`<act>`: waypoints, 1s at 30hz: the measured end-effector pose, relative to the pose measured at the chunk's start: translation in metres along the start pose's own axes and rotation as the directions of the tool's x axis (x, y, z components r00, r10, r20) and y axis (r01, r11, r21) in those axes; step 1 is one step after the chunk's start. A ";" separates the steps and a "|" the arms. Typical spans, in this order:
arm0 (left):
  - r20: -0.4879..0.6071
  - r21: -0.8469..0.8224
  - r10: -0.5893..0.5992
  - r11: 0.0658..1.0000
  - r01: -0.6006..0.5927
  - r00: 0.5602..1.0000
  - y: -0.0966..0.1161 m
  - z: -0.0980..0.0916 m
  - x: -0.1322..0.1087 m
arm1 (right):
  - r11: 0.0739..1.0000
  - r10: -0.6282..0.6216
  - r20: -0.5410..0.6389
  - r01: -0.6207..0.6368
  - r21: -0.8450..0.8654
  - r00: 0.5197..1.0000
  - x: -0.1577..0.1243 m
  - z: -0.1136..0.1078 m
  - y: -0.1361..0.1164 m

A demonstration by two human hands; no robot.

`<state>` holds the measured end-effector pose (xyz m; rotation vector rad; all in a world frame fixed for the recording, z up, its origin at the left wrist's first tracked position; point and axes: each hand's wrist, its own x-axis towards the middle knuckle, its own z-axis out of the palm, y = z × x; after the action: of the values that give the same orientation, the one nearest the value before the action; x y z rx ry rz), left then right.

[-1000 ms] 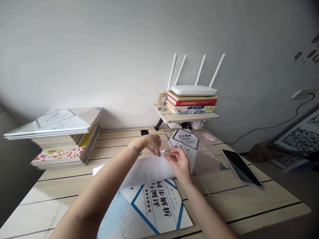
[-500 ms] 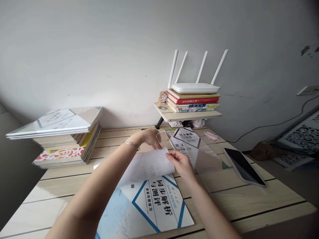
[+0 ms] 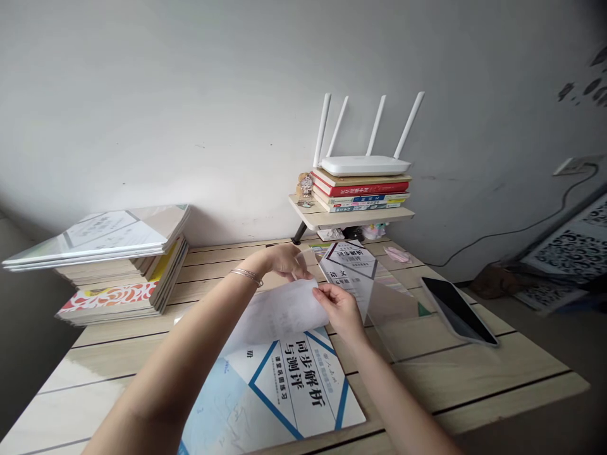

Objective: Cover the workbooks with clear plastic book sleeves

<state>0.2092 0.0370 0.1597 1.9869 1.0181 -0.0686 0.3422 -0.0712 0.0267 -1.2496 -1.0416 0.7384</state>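
Here, the right hand (image 3: pixel 340 311) pinches the corner of a curled white paper sheet (image 3: pixel 289 308); the left hand (image 3: pixel 281 260) bends beside it, its grip unclear. Below, a blue-and-white paper workbook (image 3: pixel 303 385) lies on the pale wooden-plank desk (image 3: pixel 497 379).

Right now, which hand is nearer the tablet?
Right. The right hand pinches the white sheet, to the left of the tablet; the left hand is farther left.

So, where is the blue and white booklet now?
In the head view, the booklet lies on the table at lower centre, between the left forearm and right forearm, just below the right hand.
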 end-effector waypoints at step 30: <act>-0.211 -0.097 0.033 0.994 -0.055 0.977 0.001 -0.004 -0.006 | 0.977 -0.117 -0.003 0.115 -0.182 0.993 -0.003 0.002 0.001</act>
<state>0.2053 0.0357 0.1651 1.9504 1.0877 0.2180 0.3395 -0.0733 0.0246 -1.3347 -1.1809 0.5538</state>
